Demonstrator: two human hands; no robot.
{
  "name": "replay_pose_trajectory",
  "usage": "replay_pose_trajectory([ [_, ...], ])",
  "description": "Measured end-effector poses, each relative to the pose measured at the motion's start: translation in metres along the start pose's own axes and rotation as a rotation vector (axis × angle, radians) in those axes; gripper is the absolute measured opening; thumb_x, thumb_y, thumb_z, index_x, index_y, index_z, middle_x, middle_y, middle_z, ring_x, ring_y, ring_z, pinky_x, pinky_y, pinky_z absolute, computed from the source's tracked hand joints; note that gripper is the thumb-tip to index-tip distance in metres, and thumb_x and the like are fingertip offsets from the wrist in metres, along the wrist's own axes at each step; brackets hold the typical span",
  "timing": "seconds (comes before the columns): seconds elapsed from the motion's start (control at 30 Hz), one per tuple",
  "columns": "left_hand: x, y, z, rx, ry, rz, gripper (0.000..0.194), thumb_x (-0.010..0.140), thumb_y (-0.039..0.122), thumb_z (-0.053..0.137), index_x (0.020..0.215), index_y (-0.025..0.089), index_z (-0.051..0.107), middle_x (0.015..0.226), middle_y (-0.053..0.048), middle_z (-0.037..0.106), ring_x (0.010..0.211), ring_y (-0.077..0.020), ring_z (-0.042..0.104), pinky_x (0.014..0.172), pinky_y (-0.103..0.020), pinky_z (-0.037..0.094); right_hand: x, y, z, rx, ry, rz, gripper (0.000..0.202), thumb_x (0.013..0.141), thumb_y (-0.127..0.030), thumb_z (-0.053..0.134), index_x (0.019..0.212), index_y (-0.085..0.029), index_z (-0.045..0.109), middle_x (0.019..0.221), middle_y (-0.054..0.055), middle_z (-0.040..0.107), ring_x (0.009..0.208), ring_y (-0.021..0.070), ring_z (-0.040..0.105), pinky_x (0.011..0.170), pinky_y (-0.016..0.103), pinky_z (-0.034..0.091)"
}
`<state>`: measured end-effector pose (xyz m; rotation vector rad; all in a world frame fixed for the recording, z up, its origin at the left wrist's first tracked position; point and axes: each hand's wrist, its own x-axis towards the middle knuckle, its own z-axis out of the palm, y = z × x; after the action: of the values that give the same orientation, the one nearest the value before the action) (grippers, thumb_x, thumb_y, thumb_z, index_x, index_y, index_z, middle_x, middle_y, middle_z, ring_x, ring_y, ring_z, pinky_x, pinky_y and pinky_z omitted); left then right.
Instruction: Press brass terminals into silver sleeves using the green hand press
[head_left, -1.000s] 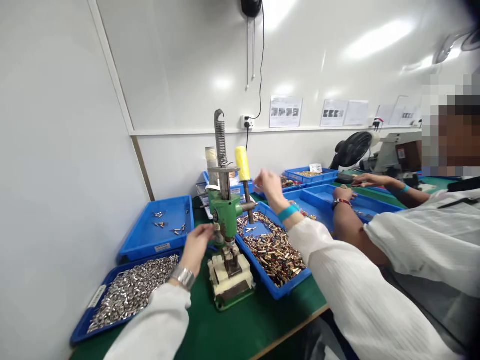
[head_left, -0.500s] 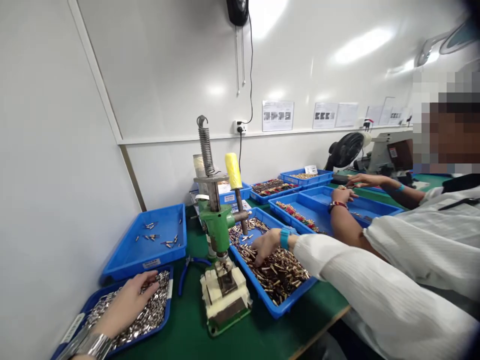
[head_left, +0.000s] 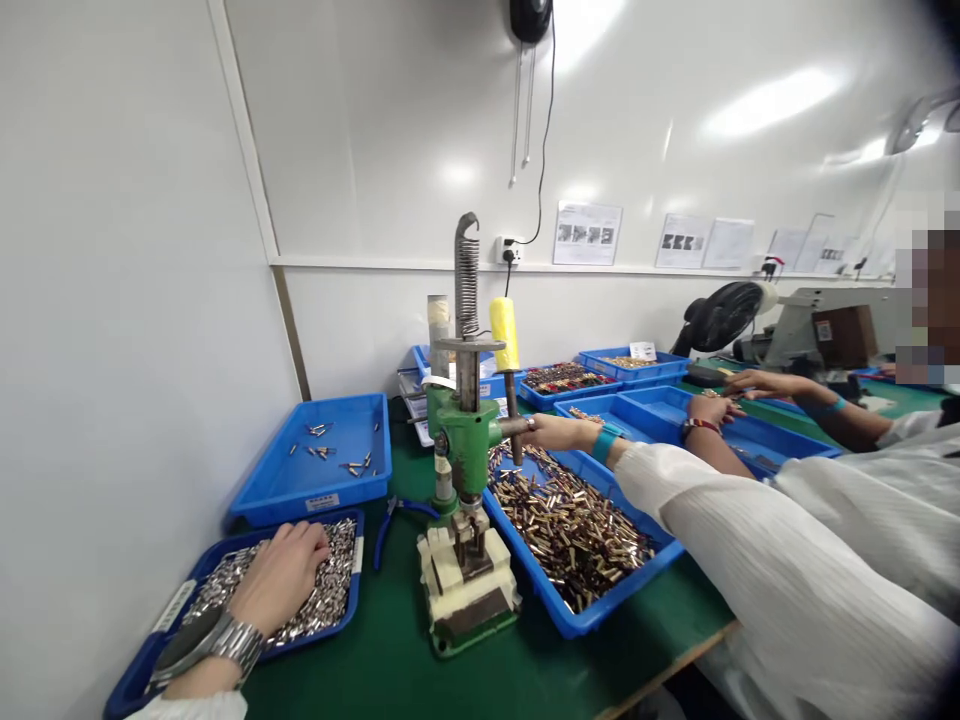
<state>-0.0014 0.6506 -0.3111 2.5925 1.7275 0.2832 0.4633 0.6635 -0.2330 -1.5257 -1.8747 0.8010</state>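
Note:
My left hand [head_left: 283,575] is closed over small silver metal pieces [head_left: 330,595] in a shallow blue tray. Its fingers are bent together, and the fingertips and anything between them are hidden. My right hand [head_left: 559,433] reaches across the far part of a blue bin of brass-coloured metal pieces [head_left: 577,525]. Its fingers are drawn together beside the lever hub of a green hand press [head_left: 469,450]; what they hold, if anything, I cannot make out. The press's yellow-wrapped handle [head_left: 505,335] points up, and its jig base [head_left: 469,590] stands between both hands.
Blue-handled pliers [head_left: 394,520] lie left of the press. Behind my left hand, a blue tray [head_left: 300,495] holds several loose pieces. More blue bins [head_left: 615,405] line the back. At the right, a co-worker's hands [head_left: 712,408] work over a bin; a black fan [head_left: 724,318] stands behind.
My right hand has come up out of the brass-coloured pieces to beside the press lever hub. My left hand stays in the silver pieces, its fingers more curled. The view has swung left.

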Motion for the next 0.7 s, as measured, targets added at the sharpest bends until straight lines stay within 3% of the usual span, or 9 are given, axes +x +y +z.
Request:
replay_pose_trajectory([
  [0.17,-0.002,-0.001,-0.004,0.009,-0.086,-0.060,0.025,0.087,0.027,0.038,0.086,0.023,0.063,0.097,-0.009,0.068,0.099,-0.0308,0.055,0.079,-0.041,0.036,-0.020,0.009,0.013,0.249,-0.073,0.037,0.034,0.083,-0.051,0.061,0.083,-0.017,0.059,0.084,0.003,0.064,0.075,0.0159,0.060,0.077,0.034,0.054],
  [0.3,-0.005,0.000,-0.001,0.056,-0.031,-0.039,0.025,0.087,0.023,0.036,0.087,0.023,0.061,0.098,-0.009,0.067,0.100,-0.0301,0.055,0.081,-0.041,0.035,-0.031,0.019,0.021,0.372,-0.113,0.120,0.038,0.085,-0.058,0.056,0.082,-0.020,0.054,0.075,0.002,0.058,0.067,0.0149,0.057,0.072,0.035,0.056],
  [0.43,-0.009,0.000,-0.005,0.041,0.027,0.005,0.030,0.092,0.029,0.031,0.086,0.022,0.060,0.098,-0.010,0.067,0.102,-0.0302,0.053,0.081,-0.040,0.036,-0.039,0.024,0.022,0.393,-0.142,0.167,0.042,0.086,-0.061,0.054,0.086,-0.019,0.057,0.083,0.006,0.062,0.081,0.0196,0.062,0.078,0.039,0.056],
  [0.6,-0.005,0.007,-0.022,-0.123,0.079,-0.016,0.035,0.093,0.046,0.030,0.086,0.023,0.056,0.087,-0.008,0.064,0.088,-0.0278,0.058,0.077,-0.038,0.041,-0.046,0.022,0.030,0.288,0.036,0.114,0.044,0.080,-0.060,0.066,0.085,-0.017,0.064,0.093,0.006,0.065,0.090,0.0191,0.057,0.086,0.034,0.048],
  [0.7,0.005,0.030,-0.032,-0.282,0.122,-0.008,0.035,0.091,0.051,0.034,0.089,0.024,0.056,0.089,-0.006,0.065,0.087,-0.0260,0.060,0.078,-0.036,0.043,-0.048,0.021,0.042,0.278,0.145,0.066,0.049,0.081,-0.066,0.062,0.081,-0.017,0.062,0.080,0.002,0.061,0.077,0.0159,0.053,0.078,0.030,0.047],
])
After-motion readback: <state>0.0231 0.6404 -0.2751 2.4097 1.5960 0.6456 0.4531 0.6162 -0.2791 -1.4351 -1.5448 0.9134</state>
